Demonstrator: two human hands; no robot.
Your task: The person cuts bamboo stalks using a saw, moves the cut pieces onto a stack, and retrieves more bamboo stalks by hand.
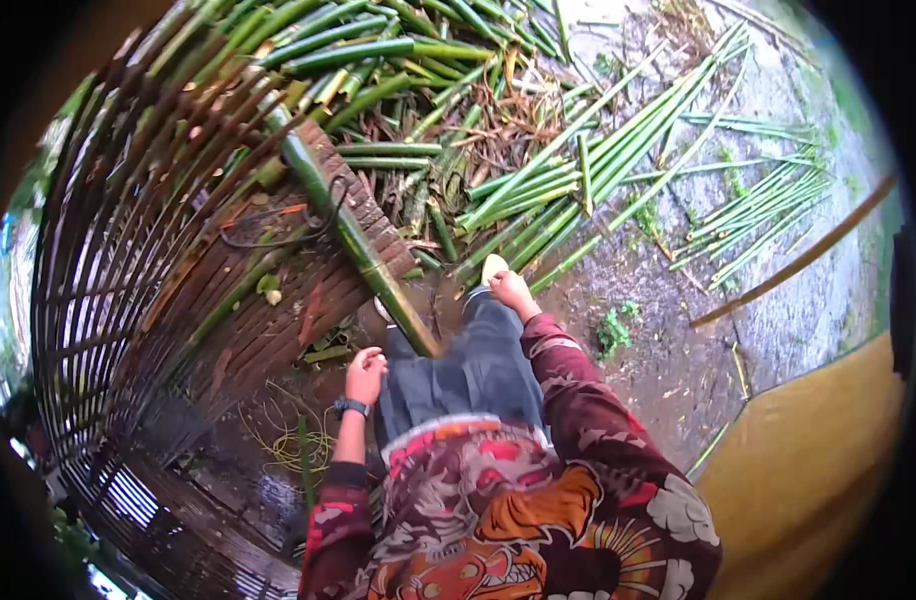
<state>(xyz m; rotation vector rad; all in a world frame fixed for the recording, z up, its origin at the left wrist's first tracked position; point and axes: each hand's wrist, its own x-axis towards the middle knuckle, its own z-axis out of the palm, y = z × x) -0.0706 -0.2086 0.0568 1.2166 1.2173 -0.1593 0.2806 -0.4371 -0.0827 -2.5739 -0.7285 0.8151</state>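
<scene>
My left hand (364, 376), with a dark watch (352, 407) at the wrist, hovers beside my left thigh. Its fingers are loosely bent and apart, and nothing shows in them. My right hand (515, 293) is closed over my right knee, close to a pale rounded thing (494, 268) that may be my shoe. Whatever its fingers hold, if anything, is hidden. A thick green bamboo pole (356, 240) slants from the brown slatted surface down between my legs, touched by neither hand. On that surface lies a dark, thin-framed tool with an orange part (292, 210).
Cut bamboo lengths (358, 50) are heaped at the top. Long thin bamboo strips (628, 150) and a further bundle (763, 215) lie on wet ground to the right. A curved slatted lattice (88, 280) stands at left, near coiled yellowish strands (283, 430). A yellow-brown panel (808, 450) fills the lower right.
</scene>
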